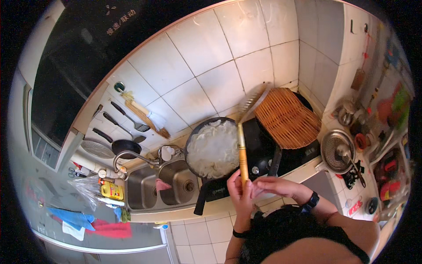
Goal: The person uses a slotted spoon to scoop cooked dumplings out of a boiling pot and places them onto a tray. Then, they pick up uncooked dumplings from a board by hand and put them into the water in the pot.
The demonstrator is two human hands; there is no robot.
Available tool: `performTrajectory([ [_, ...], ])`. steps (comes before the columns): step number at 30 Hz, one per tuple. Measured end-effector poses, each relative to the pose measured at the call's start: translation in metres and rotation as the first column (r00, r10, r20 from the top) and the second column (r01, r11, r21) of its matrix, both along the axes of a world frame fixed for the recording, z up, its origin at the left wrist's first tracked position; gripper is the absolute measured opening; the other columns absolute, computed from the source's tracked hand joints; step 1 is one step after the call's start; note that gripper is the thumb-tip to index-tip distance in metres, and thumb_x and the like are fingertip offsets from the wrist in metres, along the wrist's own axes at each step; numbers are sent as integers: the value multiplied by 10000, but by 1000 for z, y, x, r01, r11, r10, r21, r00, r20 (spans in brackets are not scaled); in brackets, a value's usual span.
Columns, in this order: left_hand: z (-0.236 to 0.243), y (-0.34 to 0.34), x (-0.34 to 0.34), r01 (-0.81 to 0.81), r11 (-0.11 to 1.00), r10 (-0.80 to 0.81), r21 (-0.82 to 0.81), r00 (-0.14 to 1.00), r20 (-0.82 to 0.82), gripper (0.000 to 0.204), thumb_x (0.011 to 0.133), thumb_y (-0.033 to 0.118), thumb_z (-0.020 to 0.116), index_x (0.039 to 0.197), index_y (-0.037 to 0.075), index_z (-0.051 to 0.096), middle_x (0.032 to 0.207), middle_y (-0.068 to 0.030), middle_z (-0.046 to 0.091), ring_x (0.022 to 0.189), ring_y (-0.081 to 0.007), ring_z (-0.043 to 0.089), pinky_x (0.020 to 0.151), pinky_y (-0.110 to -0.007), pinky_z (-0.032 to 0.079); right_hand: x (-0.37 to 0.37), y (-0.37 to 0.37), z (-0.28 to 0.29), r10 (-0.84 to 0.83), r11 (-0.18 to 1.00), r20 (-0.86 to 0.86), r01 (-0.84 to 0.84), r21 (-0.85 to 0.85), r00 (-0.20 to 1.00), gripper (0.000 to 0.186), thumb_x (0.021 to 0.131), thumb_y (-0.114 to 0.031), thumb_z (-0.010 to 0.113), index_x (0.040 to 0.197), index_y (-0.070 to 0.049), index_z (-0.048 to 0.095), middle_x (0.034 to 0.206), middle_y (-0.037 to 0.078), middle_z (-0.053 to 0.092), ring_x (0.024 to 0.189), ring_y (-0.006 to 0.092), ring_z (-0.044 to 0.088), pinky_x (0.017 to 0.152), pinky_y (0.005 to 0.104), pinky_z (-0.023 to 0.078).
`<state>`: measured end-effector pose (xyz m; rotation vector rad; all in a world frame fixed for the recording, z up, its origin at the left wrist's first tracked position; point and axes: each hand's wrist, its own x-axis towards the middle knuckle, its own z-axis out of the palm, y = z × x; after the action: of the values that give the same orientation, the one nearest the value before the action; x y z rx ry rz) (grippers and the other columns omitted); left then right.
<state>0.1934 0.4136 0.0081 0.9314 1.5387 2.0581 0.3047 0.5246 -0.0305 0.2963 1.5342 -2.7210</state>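
My left hand [241, 190] is wrapped round the wooden handle of a long metal skimmer [242, 156]. The skimmer stands upright in front of me, its slotted head blurred, between the pan and a woven tray. Beside it, my right hand [281, 187] has its fingers stretched out toward the left hand, and the tips come close to or touch it. A wide dark pan [188, 159] sits on the left of the stove, full of steaming whitish liquid with pale pieces in it [213, 147]; they look like dumplings, though steam blurs them.
The brown woven tray [288, 119] covers a second pan, whose dark handle [275, 162] points toward me. The first pan's handle [201, 200] overhangs the counter edge. A double steel sink [143, 189] lies left; a steel colander [337, 149] stands right. Utensils hang on the tiles.
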Motion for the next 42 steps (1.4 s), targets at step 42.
performTrajectory([
  [42,29,-71,-110,-428,891,414,-151,903,-115,425,1021,224,441,1433,128,397,795,-17,580,531,-34,385,432,-169,277,5,-5,8,421,897,-193,-439,-59,886,647,979,-457,498,1445,-29,361,1416,146,471,1294,248,472,1069,369,356],
])
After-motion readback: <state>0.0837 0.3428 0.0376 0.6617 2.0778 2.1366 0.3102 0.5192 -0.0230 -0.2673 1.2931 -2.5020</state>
